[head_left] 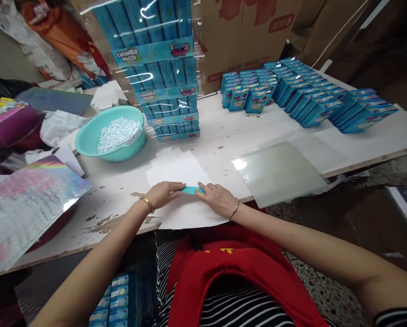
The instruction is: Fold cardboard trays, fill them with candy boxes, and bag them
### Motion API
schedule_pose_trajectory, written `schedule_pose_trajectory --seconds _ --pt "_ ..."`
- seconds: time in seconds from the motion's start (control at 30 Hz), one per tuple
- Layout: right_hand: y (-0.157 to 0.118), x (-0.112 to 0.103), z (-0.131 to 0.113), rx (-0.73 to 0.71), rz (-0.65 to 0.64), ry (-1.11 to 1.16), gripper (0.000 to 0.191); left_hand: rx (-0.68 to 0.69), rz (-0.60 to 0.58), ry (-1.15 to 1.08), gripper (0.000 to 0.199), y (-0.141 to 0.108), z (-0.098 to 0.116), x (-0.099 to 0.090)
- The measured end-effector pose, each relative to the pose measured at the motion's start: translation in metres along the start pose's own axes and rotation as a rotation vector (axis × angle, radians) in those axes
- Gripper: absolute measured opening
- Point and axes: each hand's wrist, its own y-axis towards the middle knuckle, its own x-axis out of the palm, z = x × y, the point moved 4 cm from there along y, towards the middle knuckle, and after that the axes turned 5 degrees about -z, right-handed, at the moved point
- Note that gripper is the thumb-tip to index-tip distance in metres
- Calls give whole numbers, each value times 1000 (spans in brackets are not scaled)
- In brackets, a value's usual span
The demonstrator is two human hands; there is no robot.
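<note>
A narrow turquoise cardboard strip (pixel 191 190) shows between my two hands, just above white card sheets (pixel 178 168) near the table's front edge. My left hand (pixel 165 194) pinches the left end of the strip, fingers pressed together. At the right end, the thumb and fingers of my right hand (pixel 219 200) close on it. Whether the strip is a folded edge of the white card (pixel 193 215) in front of it, I cannot tell. My fingers hide both ends.
Stacked display trays of blue boxes (pixel 162 93) in clear wrap stand behind. To their left is a turquoise basin (pixel 84 141) of small pale candies. Rows of blue boxes (pixel 291 93) fill the back right. A clear plastic sheet (pixel 281 170) overhangs the front edge; a printed sheet (pixel 33 195) lies left.
</note>
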Motion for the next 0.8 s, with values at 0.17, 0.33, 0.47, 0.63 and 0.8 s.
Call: schedule_pose_trajectory --seconds 0.17,0.33,0.47,0.63,0.8 --pt "3 0 17 16 -68 329 33 -179 75 255 25 4 17 11" --pt "16 -9 26 85 -264 128 21 -191 28 294 20 13 18 9" --pt "23 -17 28 22 -329 63 16 -60 -72 334 20 15 17 5" --pt "27 -18 29 -45 -391 52 14 -22 -121 399 18 19 15 8" --pt "28 -11 25 -66 -398 -79 24 1 -139 411 18 21 17 15"
